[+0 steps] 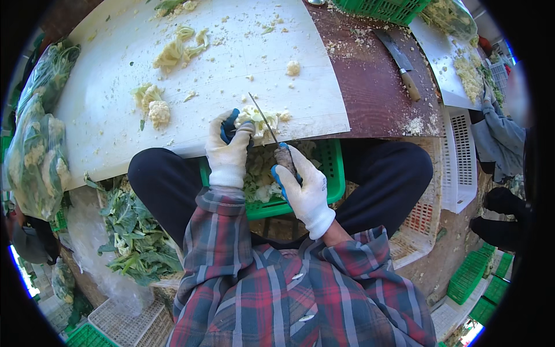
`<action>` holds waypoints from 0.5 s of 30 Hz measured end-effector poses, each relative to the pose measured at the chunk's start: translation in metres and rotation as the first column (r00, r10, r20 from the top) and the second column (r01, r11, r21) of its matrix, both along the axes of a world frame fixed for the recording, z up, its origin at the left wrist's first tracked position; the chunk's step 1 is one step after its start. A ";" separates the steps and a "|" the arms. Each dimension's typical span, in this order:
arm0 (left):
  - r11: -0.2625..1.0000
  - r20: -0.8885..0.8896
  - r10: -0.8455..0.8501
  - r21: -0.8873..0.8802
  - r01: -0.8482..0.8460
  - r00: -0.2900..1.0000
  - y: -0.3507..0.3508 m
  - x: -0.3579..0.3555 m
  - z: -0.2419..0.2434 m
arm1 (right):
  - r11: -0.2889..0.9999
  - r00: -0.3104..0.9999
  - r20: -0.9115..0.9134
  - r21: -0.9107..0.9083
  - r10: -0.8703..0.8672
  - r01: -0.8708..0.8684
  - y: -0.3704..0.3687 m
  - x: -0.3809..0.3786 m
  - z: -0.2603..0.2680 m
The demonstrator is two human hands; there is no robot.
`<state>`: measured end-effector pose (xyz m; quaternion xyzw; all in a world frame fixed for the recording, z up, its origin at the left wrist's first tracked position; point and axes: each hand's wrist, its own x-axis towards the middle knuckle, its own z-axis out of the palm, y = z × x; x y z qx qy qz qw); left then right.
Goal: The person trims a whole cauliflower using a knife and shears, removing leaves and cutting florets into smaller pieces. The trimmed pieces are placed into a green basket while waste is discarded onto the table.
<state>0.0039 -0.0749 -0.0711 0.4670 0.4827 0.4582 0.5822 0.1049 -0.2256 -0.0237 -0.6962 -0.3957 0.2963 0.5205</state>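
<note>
My left hand (229, 141), in a white glove with blue palm coating, holds a cauliflower piece (256, 119) at the near edge of the white board (243, 43). In my right hand (302, 186), gloved the same way, is the wrapped handle of a knife (265, 121); its thin blade points up and left across the cauliflower. Below both hands, between my knees, a green plastic basket (338, 173) holds cut cauliflower florets (264, 191). More cauliflower pieces (157, 113) and crumbs lie farther up the board.
A cleaver (394, 52) with a wooden handle lies on the dark red tabletop (360, 86) at right. Bagged cauliflowers (39, 160) line the left edge. Cauliflower leaves (134, 234) fill a container at lower left. White crates (461, 160) and another person's sleeve (503, 130) are at right.
</note>
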 end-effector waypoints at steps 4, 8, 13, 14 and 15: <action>0.998 -0.019 0.055 0.018 -0.055 0.998 -0.009 0.006 0.001 | 1.000 1.000 0.025 -0.022 0.004 -0.003 0.000 -0.001 -0.013; 0.998 -0.024 0.068 -0.010 -0.068 0.997 -0.011 0.006 -0.003 | 0.999 0.989 0.147 -0.034 -0.010 0.015 0.000 -0.002 -0.016; 0.999 -0.031 0.046 -0.004 -0.047 0.998 -0.008 0.004 -0.010 | 0.994 0.991 0.132 -0.110 0.004 0.011 0.011 0.007 -0.036; 0.999 -0.030 0.043 -0.013 -0.044 0.999 -0.007 0.003 -0.010 | 0.991 0.983 0.184 -0.132 0.002 0.023 0.010 0.006 -0.034; 0.999 -0.028 0.054 -0.009 -0.054 0.998 -0.007 0.003 -0.009 | 0.986 0.999 -0.021 -0.162 -0.026 0.022 0.007 0.008 -0.031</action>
